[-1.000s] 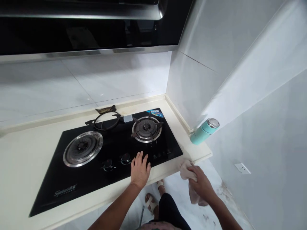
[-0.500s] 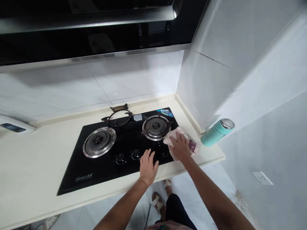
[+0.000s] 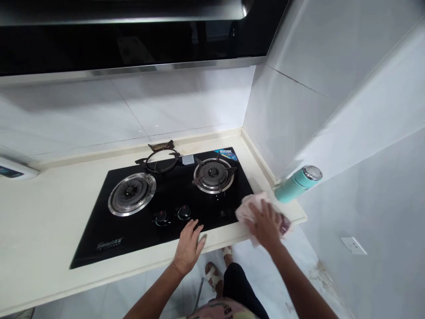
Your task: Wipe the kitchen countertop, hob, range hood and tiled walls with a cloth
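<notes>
A black glass gas hob (image 3: 99, 221) is set into a cream counter (image 3: 43, 230). My right hand (image 3: 265, 221) presses flat on a pink cloth (image 3: 249, 206) at the hob's front right corner, over the counter edge. My left hand (image 3: 188, 246) lies flat with fingers spread on the hob's front edge, just right of two control knobs (image 3: 172, 215). The right burner (image 3: 212, 173) carries its pan support. The left burner (image 3: 132, 193) is bare, and its loose pan support (image 3: 159, 160) lies behind it.
A teal flask (image 3: 297, 182) with a silver cap lies at the counter's right end against the wall. A black range hood (image 3: 133, 40) hangs overhead. A white device (image 3: 13, 168) sits at far left. A wall socket (image 3: 353, 245) is low on the right.
My right hand came up from beside the counter with the cloth, reached the right burner, then slid back toward the front right corner. My left hand stayed on the hob's front edge.
</notes>
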`<state>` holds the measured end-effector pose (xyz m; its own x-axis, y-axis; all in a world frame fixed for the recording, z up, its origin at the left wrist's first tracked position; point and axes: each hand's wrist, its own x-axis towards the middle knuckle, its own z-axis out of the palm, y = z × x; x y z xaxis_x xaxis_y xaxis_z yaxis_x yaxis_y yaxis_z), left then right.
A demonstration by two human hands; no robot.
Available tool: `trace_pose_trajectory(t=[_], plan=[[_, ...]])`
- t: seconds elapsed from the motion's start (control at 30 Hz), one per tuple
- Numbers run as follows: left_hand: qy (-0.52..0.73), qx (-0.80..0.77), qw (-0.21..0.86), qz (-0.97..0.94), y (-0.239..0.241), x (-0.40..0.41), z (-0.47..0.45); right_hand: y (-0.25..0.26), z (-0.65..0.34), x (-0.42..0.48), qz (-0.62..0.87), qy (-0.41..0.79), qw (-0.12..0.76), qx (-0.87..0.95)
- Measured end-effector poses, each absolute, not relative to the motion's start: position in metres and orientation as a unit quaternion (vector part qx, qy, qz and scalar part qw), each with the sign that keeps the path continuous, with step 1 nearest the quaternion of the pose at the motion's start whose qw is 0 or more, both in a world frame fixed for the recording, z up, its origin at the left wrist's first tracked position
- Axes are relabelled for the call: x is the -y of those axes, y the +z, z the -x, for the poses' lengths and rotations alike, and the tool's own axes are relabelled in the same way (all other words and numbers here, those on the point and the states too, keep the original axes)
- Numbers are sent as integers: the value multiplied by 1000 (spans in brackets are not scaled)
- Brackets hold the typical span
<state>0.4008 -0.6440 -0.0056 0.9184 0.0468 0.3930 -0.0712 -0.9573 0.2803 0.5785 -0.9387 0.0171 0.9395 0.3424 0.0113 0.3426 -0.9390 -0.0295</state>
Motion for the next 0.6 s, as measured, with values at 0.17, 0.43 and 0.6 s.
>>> trace_pose_trajectory(t=[0.17,0.43,0.6], plan=[[193,-8,159,-968,-1,652,-403,14,-581,986,990,-45,-54,126],[187,20,216,-958,-1,650,-399,14,-501,900,970,-10,13,243],[208,11,283,-936,-2,645,-398,19,-452,816,900,92,145,402]])
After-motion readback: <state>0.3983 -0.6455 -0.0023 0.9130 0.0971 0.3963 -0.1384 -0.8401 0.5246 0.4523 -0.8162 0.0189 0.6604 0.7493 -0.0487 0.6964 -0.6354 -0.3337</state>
